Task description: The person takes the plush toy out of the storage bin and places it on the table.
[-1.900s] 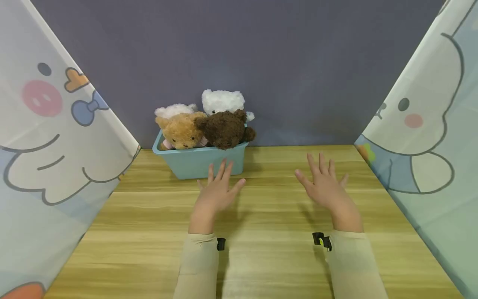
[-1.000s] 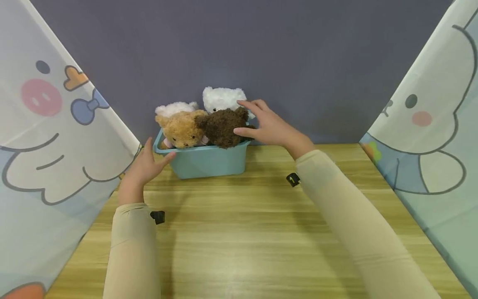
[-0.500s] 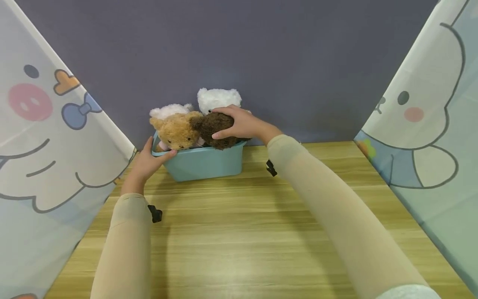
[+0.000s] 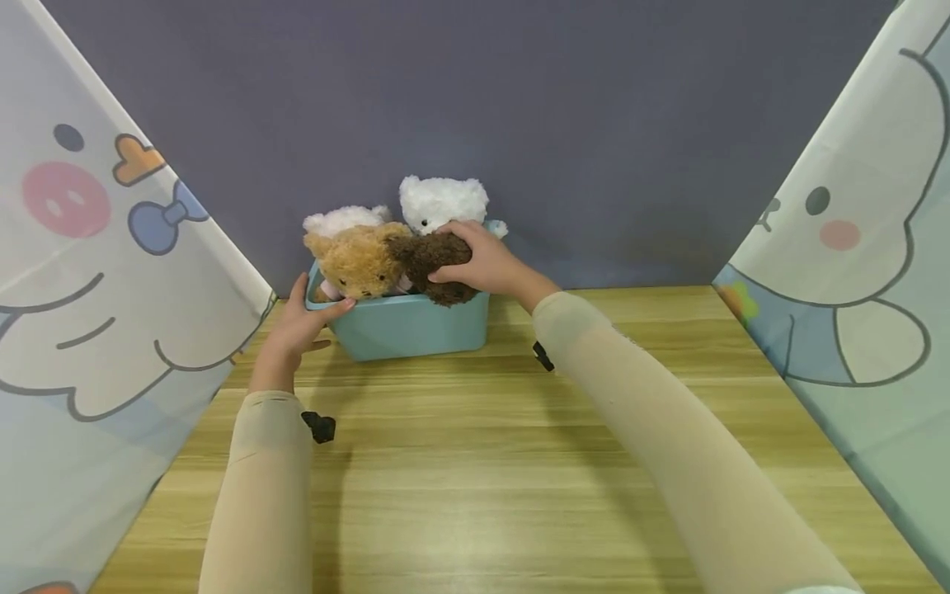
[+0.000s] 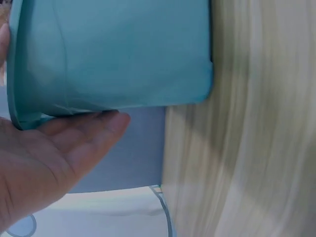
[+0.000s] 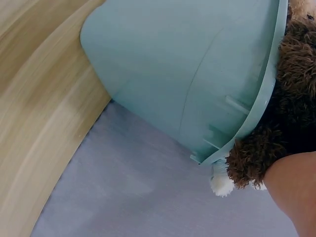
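A light blue plastic bin stands on the wooden table against the back wall, filled with teddy bears. My left hand holds the bin's left end: the thumb lies on the front rim, and the fingers lie along the outside of the end wall in the left wrist view. My right hand grips the head of a dark brown teddy bear at the bin's front right. Beside it sits a tan teddy bear. Behind them are a white bear and another white plush, mostly hidden.
The wooden table reaches from the front to a dark grey back wall. Cartoon-printed cloth panels close in the left side and right side.
Both hands came from over the table to the bin. My left hand took hold of its left end; my right hand closed on the brown bear's head, which has tipped slightly forward.
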### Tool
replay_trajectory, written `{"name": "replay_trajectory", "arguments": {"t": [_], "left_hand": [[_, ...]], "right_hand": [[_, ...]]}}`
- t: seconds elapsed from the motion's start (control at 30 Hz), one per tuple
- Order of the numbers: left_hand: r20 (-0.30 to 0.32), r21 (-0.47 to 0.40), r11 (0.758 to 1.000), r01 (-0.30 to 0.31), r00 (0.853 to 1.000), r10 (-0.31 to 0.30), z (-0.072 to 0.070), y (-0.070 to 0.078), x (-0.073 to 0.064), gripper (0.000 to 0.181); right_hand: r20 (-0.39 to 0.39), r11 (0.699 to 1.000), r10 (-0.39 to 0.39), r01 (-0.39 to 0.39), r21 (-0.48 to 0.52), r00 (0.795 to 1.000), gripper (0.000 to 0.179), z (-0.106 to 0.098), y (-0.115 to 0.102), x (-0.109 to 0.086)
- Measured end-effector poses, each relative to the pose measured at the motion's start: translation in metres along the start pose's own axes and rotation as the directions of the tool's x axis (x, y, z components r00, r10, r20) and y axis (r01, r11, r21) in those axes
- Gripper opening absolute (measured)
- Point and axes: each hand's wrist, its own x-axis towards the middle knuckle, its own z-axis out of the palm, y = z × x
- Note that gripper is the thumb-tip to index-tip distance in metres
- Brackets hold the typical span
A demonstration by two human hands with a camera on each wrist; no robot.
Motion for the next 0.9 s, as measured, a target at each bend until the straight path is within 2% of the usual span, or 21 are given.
{"name": "replay_trajectory", "arguments": {"t": [0.23,0.47,0.63,0.8,0.9], "left_hand": [[-0.006,-0.04,0.999,0.018,1.0,-0.018,0.001,0.008,-0.008,0.126],[-0.021,-0.056,0.998,0.026,0.999,-0.028,0.005,0.009,-0.009,0.128],[-0.032,-0.073,0.996,0.047,0.998,-0.049,0.005,0.009,-0.012,0.126],[-0.05,-0.084,0.995,0.058,0.997,-0.063,0.008,0.012,-0.014,0.128],[-0.047,-0.082,0.994,0.075,0.996,-0.079,0.013,0.015,-0.015,0.129]], "right_hand": [[-0.02,0.999,0.002,-0.001,0.038,1.0,0.084,0.0,0.0,-0.005],[-0.039,0.997,0.029,-0.026,0.07,0.999,0.085,0.003,0.004,-0.007],[-0.053,0.998,0.0,0.003,0.061,0.999,0.083,0.005,0.003,-0.007],[-0.086,0.997,-0.054,0.059,0.053,0.995,0.069,-0.006,-0.008,-0.006],[-0.092,0.995,-0.059,0.065,0.07,0.994,0.063,-0.018,-0.015,-0.009]]}}
